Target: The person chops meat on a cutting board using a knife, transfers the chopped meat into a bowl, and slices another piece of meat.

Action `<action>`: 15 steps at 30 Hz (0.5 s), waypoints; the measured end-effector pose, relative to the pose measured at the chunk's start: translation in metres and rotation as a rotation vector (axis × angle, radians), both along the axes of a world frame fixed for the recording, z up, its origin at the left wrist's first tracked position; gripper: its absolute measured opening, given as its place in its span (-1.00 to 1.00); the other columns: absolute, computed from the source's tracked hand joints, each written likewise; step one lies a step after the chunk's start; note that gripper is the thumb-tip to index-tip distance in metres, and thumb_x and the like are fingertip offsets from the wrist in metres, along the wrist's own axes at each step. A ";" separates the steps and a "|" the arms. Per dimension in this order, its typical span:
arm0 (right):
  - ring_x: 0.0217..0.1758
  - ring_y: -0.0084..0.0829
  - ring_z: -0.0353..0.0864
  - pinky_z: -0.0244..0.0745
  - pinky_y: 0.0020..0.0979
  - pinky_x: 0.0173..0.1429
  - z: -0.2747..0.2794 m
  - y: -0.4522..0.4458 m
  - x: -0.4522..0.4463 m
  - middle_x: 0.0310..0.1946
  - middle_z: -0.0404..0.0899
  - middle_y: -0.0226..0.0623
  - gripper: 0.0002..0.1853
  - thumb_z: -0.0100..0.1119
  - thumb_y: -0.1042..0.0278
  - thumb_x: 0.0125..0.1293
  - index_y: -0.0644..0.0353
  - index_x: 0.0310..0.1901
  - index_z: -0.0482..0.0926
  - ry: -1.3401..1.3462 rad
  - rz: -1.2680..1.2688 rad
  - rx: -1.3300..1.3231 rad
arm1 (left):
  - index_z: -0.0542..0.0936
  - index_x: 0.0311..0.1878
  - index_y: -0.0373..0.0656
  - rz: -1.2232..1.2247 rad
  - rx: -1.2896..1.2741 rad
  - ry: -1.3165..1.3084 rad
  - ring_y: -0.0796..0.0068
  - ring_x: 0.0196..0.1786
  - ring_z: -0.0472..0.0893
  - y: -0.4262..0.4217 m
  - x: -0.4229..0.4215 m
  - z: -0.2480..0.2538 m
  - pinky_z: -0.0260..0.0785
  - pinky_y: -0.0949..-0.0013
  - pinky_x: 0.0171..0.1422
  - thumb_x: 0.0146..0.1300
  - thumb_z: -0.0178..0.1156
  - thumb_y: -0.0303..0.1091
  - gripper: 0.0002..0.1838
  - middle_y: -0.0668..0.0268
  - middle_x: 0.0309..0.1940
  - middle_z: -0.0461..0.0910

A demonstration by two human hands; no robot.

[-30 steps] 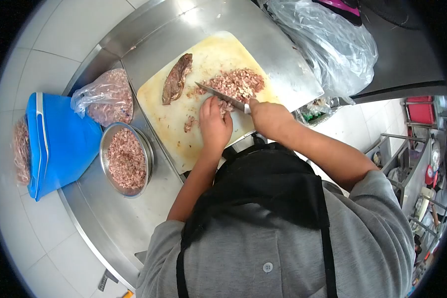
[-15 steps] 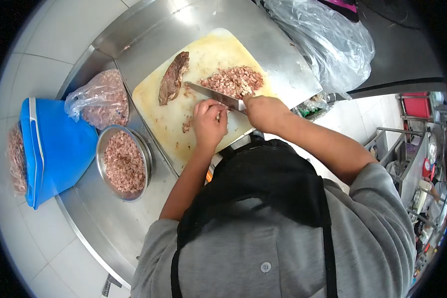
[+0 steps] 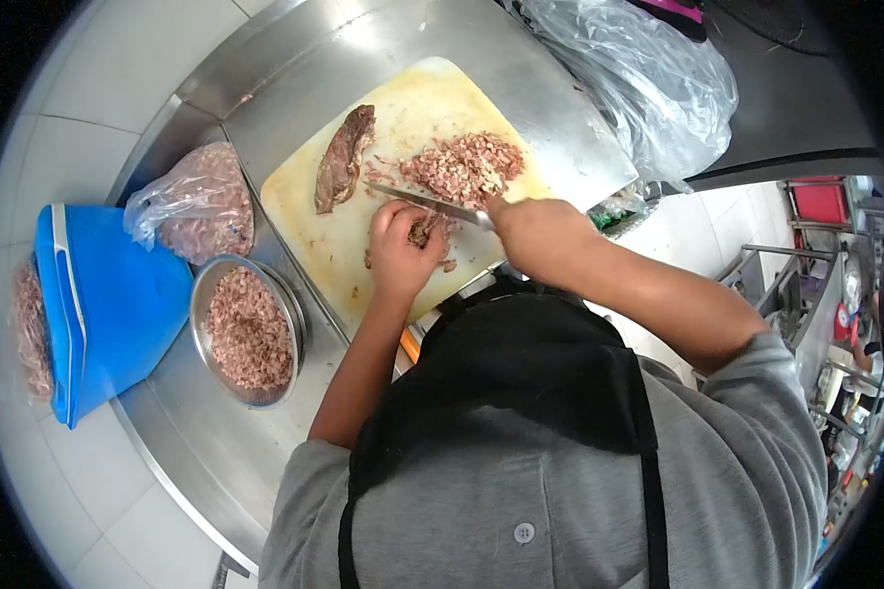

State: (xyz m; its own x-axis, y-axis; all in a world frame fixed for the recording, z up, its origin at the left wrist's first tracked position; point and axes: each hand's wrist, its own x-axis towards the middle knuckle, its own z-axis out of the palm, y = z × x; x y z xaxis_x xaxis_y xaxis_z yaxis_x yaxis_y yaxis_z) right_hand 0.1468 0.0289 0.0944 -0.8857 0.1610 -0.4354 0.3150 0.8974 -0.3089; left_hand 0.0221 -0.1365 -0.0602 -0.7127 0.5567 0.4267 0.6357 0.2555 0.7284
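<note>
My right hand [image 3: 538, 236] is closed round the handle of a knife [image 3: 417, 199], whose blade points left across the yellowed cutting board [image 3: 295, 187]. Just below the blade, my left hand [image 3: 400, 245] curls its fingers over a piece of meat [image 3: 422, 232] on the board. Beyond the knife lies a heap of chopped meat [image 3: 467, 165]. A larger brown slab of meat [image 3: 346, 159] rests toward the board's far left. Small scraps are scattered between the slab and the heap.
Left of the board stand a metal bowl [image 3: 202, 329] of chopped meat [image 3: 248, 329] and a plastic bag [image 3: 206, 201] of the same. A blue cooler [image 3: 118, 304] is farther left. Clear plastic sheeting [image 3: 648, 88] lies at the upper right of the steel counter [image 3: 413, 34].
The knife blade has turned flatter and thinner in view. My left hand has shifted slightly left and its fingers have spread a little, showing more of the meat under them.
</note>
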 end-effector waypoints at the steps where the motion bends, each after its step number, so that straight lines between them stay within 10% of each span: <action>1: -0.15 0.05 0.75 0.63 -0.01 -0.08 0.008 0.000 0.005 -0.23 0.72 0.06 -0.74 0.03 0.44 0.34 0.30 0.02 0.51 -0.038 0.000 0.000 | 0.72 -0.25 -0.19 -0.003 -0.013 0.005 0.13 -0.01 0.65 -0.002 -0.002 -0.005 0.52 0.18 0.11 0.05 0.45 -0.42 -0.82 0.18 -0.12 0.65; 15: -0.14 0.04 0.75 0.62 0.00 -0.08 -0.034 -0.017 0.007 -0.25 0.73 0.02 -0.73 0.05 0.46 0.33 0.30 0.03 0.52 -0.034 -0.038 -0.011 | 0.72 -0.27 -0.19 -0.060 -0.019 -0.031 0.14 -0.05 0.66 -0.018 -0.010 -0.012 0.54 0.19 0.07 0.06 0.41 -0.49 -0.86 0.18 -0.18 0.67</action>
State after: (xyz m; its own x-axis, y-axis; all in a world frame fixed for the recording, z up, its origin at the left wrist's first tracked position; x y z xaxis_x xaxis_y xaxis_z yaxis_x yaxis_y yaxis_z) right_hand 0.1540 0.0122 0.0601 -0.8636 0.1893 -0.4673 0.3594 0.8811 -0.3072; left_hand 0.0122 -0.1541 -0.0727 -0.6903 0.6069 0.3940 0.6277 0.2315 0.7432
